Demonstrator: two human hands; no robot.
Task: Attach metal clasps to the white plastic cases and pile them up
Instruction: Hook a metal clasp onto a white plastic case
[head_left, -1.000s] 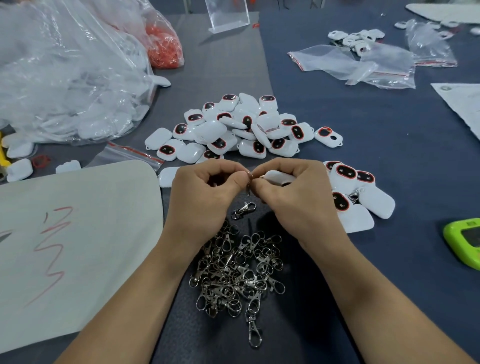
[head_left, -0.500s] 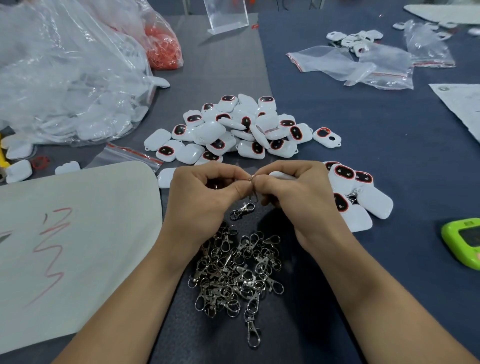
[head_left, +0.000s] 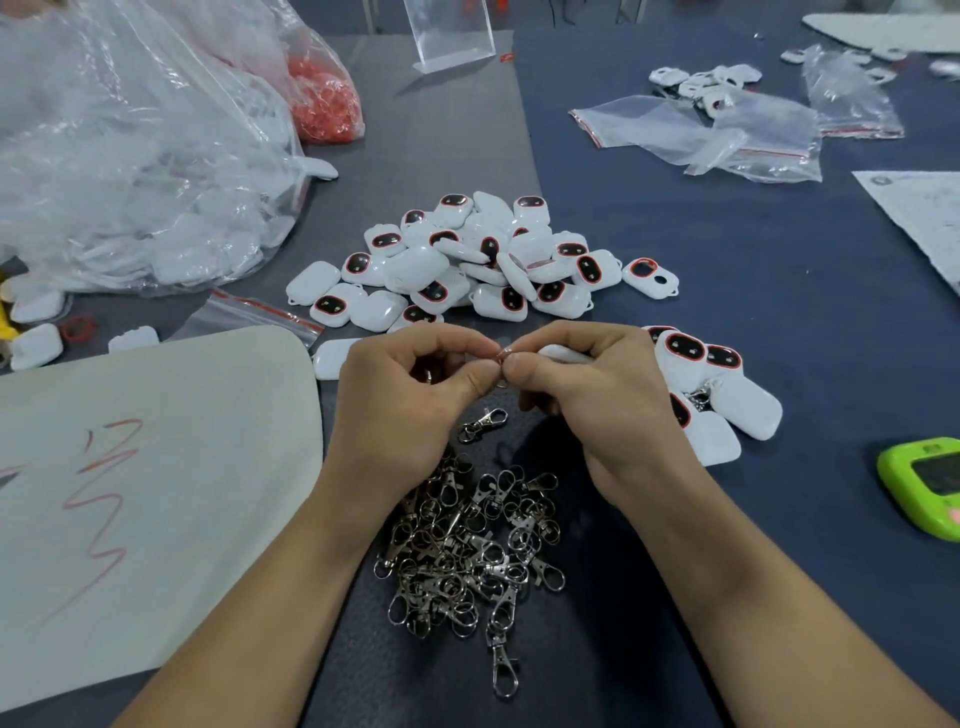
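Little had shifted since the earlier frames: both hands stayed raised together over the dark mat, and the loose clasp beneath them kept its place.

Left hand: thumb and forefinger pinched together on a small metal ring, the other fingers curled under.

Right hand: thumb and forefinger pinched on the same ring from the opposite side, fingertips of both hands touching. A white case showed behind the right fingers; whether the ring was already through its loop could not be told. Whether the loose clasp hung from the ring or lay on the mat could not be told.

A heap of metal clasps lay between the forearms, near the person. A pile of white cases lay beyond the hands. A smaller stack of cases, with a clasp showing among them, lay just beside the right hand.

A green device sat at the right edge, and a clear plastic bag at far left.
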